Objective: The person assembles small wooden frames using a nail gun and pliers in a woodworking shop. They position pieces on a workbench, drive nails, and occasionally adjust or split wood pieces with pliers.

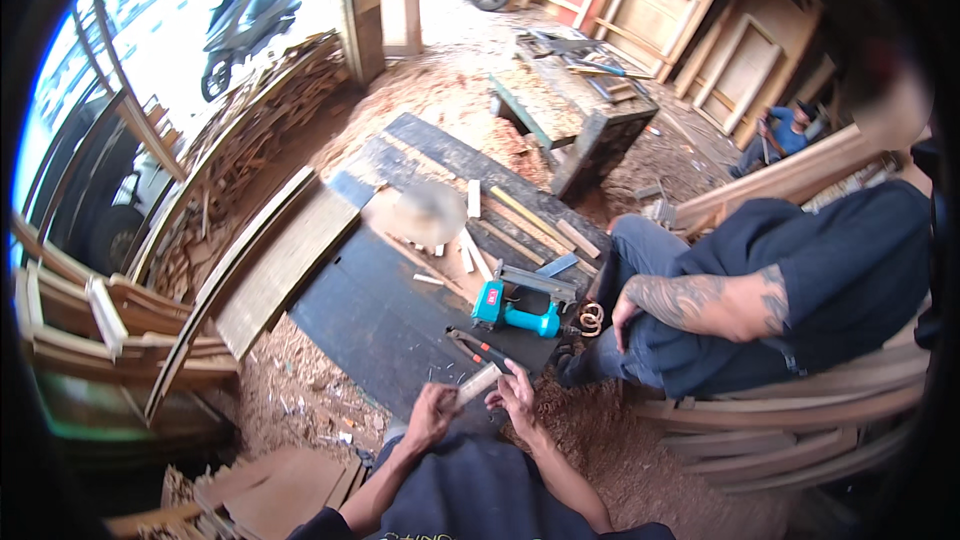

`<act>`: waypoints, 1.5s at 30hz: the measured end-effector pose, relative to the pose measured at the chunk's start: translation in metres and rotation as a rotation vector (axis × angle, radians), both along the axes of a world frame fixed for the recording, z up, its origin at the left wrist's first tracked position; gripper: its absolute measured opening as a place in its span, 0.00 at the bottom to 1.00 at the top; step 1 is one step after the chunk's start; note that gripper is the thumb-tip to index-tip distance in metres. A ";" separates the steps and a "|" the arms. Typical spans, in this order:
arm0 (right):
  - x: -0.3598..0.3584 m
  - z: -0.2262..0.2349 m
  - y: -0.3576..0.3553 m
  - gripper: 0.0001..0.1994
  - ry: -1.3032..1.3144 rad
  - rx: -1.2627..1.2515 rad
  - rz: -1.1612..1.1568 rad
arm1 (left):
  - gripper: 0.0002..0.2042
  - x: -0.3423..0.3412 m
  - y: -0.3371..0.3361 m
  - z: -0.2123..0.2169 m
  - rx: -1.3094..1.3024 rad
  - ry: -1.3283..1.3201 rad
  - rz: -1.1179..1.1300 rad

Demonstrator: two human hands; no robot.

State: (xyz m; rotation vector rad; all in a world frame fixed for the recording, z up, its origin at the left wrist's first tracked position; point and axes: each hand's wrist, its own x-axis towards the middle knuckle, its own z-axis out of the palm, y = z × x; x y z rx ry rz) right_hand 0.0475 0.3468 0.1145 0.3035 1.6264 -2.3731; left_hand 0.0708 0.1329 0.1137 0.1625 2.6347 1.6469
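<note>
Close in front of me, my left hand (pixel 432 414) is closed around one end of a short pale wood piece (pixel 478 386). Fingers of my right hand (pixel 516 402) grip its other end, thumb below and fingertips at the upper edge. Just beyond the wood, on the dark worktable (pixel 350 325), lie pincers (pixel 475 348) with dark handles and orange marks. A teal nail gun (pixel 515 310) rests on its side behind them, its grey magazine pointing right.
Wood strips (pixel 530 225), a blue metal piece (pixel 557 265) and a blurred round shape (pixel 430 212) occupy the table's far part. A person (pixel 770 290) in dark clothes sits close on the right. A plank (pixel 285 275) juts off the left side. Another bench (pixel 590 105) stands beyond.
</note>
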 end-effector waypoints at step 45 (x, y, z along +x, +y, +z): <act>-0.058 0.010 -0.026 0.21 0.176 0.494 0.555 | 0.26 -0.029 -0.029 0.018 0.484 -0.905 -0.100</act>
